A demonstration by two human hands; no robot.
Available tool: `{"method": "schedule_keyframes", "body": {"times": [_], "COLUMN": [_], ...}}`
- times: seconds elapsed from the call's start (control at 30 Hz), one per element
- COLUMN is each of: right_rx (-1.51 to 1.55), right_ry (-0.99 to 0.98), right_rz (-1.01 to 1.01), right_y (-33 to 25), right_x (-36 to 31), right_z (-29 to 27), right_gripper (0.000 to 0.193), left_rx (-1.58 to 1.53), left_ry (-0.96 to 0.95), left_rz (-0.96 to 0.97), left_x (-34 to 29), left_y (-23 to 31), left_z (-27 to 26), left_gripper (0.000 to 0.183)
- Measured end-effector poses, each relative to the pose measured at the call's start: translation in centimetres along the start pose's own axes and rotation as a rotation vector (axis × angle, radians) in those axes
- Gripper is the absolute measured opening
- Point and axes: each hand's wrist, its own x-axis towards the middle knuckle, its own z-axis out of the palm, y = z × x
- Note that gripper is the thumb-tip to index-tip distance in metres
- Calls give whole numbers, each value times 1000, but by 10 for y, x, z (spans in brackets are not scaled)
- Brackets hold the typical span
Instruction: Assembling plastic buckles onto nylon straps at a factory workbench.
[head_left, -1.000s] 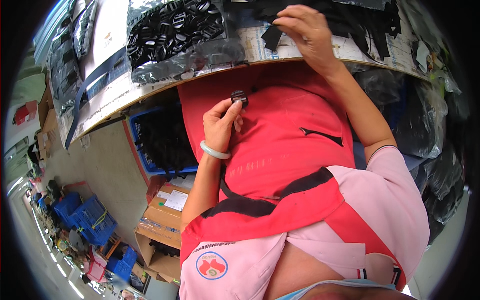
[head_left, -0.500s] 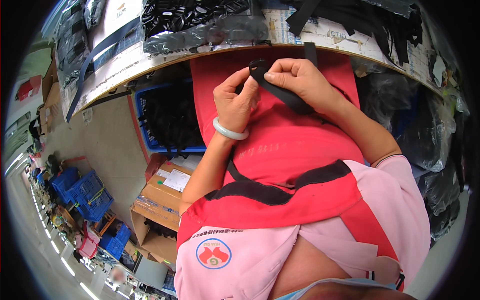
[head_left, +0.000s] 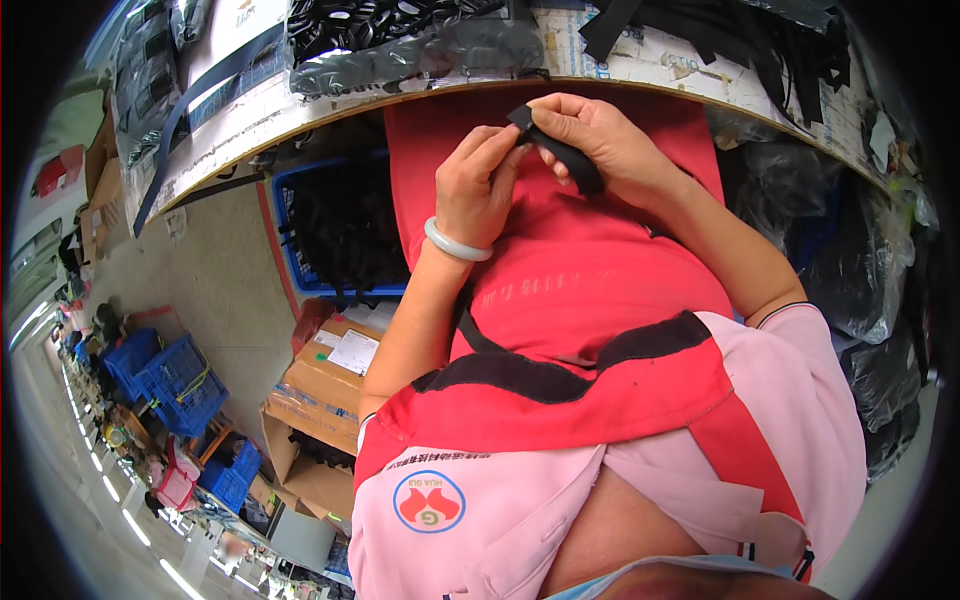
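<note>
In front of the red apron [head_left: 600, 260], both of my hands work close together on a black webbing strap [head_left: 572, 165]. My right hand [head_left: 618, 145] pinches the strap near its upper end, and the band curls down below the fingers. With thumb and fingertips together, my left hand [head_left: 470, 190] is closed at the strap's end on a small black plastic buckle, now mostly hidden by the fingers and webbing. A pale bangle [head_left: 456, 242] circles my left wrist.
The table edge [head_left: 420, 93] curves just beyond my hands. On it lie a plastic bag of black buckles [head_left: 345, 25] and loose black straps [head_left: 690, 35]. A blue crate [head_left: 290, 245] with black material and a cardboard box [head_left: 325, 375] stand at left; plastic-wrapped bundles [head_left: 850, 270] at right.
Both hands have risen slightly toward the table. The strap now bends over at its upper end, and the buckle that showed above my left fingers is mostly covered.
</note>
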Motion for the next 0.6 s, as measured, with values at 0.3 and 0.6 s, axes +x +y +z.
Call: {"method": "schedule_keyframes", "body": {"times": [0.3,0.6], "right_rx": [-586,-511], "right_ry": [67,148], "right_rz": [-432,-253], "right_y": [17,-10], "right_x": [6,-17], "right_z": [-13,7], "right_gripper": [14,14], "left_rx": [-979,-654], "left_ry": [21,213], "left_rz": [-914,-661], "left_x": [-1,0], "left_y": [3,15], "left_z": [0,9], "left_gripper": [23,21]}}
